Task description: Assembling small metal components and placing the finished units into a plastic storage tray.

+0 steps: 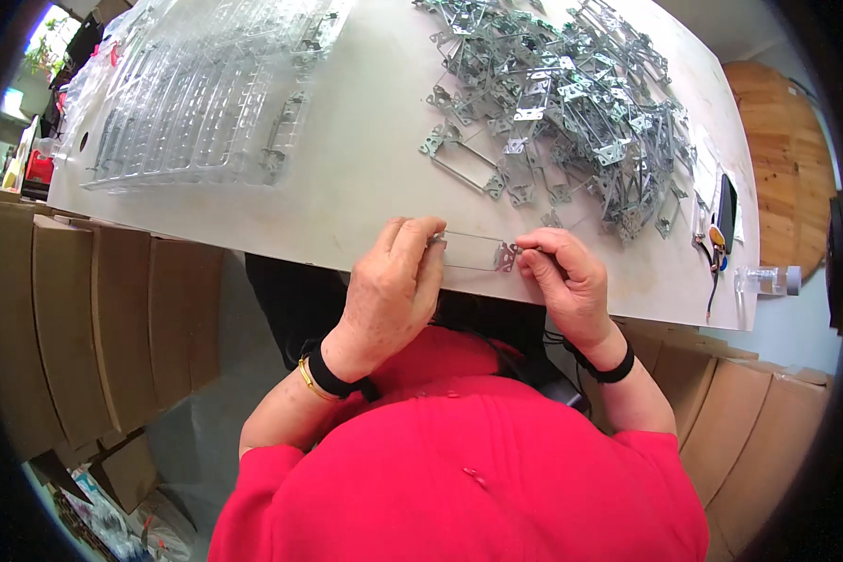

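Observation:
Between my two hands, over the table's front edge, is a metal bracket frame (pixel 506 258) with thin long sides and a punched end plate. My left hand (pixel 395 272) is closed on its left end, which the fingers mostly hide. At the other end, my right hand (pixel 567 279) pinches the frame beside the punched plate with thumb and forefinger. Beyond my hands lies a large heap of similar silver metal brackets (pixel 553 103). One bracket (pixel 464 161) lies at the heap's near left side.
Clear plastic trays (pixel 197 103) are stacked at the table's far left. Toward the right edge are a small tool with a yellow part (pixel 717 236) and a clear bottle with a grey cap (pixel 768 280). Cardboard boxes (pixel 122 318) stand below on both sides.

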Demonstrator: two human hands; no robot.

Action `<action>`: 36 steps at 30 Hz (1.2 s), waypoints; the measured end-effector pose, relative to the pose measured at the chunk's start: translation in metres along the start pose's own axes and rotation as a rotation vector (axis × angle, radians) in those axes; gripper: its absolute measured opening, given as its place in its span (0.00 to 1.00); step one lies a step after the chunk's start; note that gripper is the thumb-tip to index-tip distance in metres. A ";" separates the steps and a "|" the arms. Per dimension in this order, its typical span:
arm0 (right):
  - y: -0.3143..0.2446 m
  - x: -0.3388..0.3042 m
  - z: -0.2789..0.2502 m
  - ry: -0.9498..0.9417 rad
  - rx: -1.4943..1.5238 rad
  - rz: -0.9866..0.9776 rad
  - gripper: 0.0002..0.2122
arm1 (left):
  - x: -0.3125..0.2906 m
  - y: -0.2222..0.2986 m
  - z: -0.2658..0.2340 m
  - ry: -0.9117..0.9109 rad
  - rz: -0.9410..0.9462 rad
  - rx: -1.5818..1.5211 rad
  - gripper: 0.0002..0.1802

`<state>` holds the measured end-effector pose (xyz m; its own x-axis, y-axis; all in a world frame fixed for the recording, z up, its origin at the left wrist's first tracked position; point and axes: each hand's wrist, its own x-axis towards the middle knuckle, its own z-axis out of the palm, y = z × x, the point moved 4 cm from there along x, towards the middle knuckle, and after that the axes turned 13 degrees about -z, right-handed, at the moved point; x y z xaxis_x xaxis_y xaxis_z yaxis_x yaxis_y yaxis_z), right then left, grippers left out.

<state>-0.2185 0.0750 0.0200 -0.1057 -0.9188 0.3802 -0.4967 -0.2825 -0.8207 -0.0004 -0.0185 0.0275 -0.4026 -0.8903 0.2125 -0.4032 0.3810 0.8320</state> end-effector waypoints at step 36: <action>0.005 0.006 0.010 0.128 -0.165 0.001 0.06 | 0.012 -0.015 0.015 0.093 -0.254 -0.115 0.08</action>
<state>-0.2127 0.0649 0.0139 -0.2092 -0.8737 0.4392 -0.6299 -0.2231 -0.7440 -0.0116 -0.0310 0.0093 -0.2218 -0.9746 0.0315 -0.3833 0.1168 0.9162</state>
